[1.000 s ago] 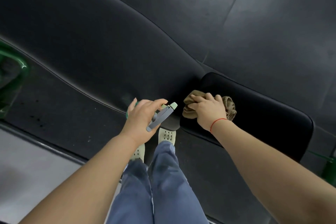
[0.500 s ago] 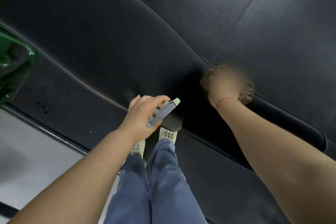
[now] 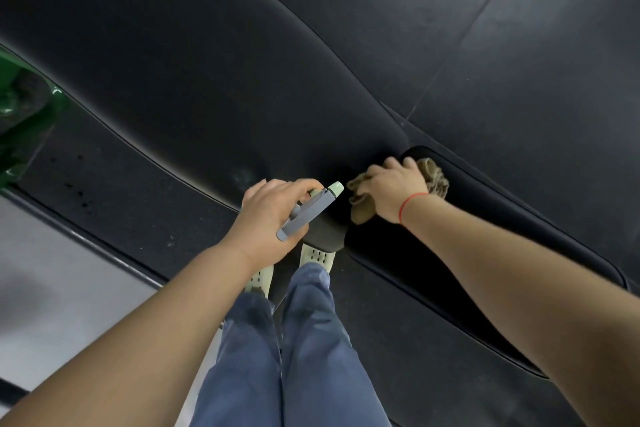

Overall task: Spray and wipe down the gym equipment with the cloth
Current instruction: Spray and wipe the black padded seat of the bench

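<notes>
A long black padded bench [image 3: 207, 87] runs from upper left to centre, and a smaller black seat pad [image 3: 467, 253] lies to its right. My right hand [image 3: 394, 191] grips a crumpled brown cloth [image 3: 434, 173] and presses it on the near end of the seat pad, beside the gap between the two pads. My left hand [image 3: 273, 215] holds a spray bottle [image 3: 311, 211] with a grey head and pale green nozzle, just left of the cloth and above the bench's narrow end. The bottle's body is hidden under my hand.
A green metal frame part [image 3: 24, 107] sticks in at the left edge. Dark rubber floor mats [image 3: 519, 62] lie beyond the bench, and a light grey floor strip [image 3: 52, 270] lies at lower left. My legs and pale shoes [image 3: 317, 253] stand right under the bench end.
My right hand with the cloth swept away along the seat pad and has come back towards me to its near end. The left hand with the bottle has barely moved.
</notes>
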Available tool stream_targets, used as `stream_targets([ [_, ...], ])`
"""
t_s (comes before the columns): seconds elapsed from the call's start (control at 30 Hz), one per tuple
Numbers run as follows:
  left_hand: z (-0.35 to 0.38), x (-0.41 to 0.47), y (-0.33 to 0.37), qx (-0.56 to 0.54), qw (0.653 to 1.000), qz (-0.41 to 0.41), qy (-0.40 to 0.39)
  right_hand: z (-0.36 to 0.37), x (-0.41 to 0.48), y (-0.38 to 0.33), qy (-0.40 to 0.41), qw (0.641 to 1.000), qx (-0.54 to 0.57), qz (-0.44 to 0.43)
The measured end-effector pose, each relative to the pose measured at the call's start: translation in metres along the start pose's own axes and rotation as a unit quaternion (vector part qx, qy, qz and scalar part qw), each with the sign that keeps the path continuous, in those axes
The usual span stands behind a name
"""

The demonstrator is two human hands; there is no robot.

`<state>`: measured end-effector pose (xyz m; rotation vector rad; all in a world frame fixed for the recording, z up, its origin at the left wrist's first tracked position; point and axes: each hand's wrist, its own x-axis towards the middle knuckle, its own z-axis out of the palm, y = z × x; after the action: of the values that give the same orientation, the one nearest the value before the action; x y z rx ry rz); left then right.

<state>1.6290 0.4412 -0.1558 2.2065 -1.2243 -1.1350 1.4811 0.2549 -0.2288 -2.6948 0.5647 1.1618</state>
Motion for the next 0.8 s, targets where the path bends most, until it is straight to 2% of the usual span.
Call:
stream_targets([
  [0.2, -0.001, 0.001, -0.001, 0.004, 1.0, -0.003, -0.014, -0.027, 0.035, 0.036, -0.014, 0.993, 0.007, 0.115],
  [0.5, 0.002, -0.001, -0.004, 0.006, 1.0, 0.009, -0.01, -0.019, 0.038, 0.045, 0.061, 0.96, 0.042, 0.268],
  [0.63, 0.005, 0.0, -0.006, 0.014, 1.0, 0.024, 0.005, -0.007, 0.024, 0.026, 0.054, 0.977, -0.041, 0.204],
  [0.8, 0.005, -0.004, -0.006, 0.013, 0.999, 0.029, 0.005, 0.014, -0.006, -0.033, 0.046, 0.992, -0.006, 0.119],
])
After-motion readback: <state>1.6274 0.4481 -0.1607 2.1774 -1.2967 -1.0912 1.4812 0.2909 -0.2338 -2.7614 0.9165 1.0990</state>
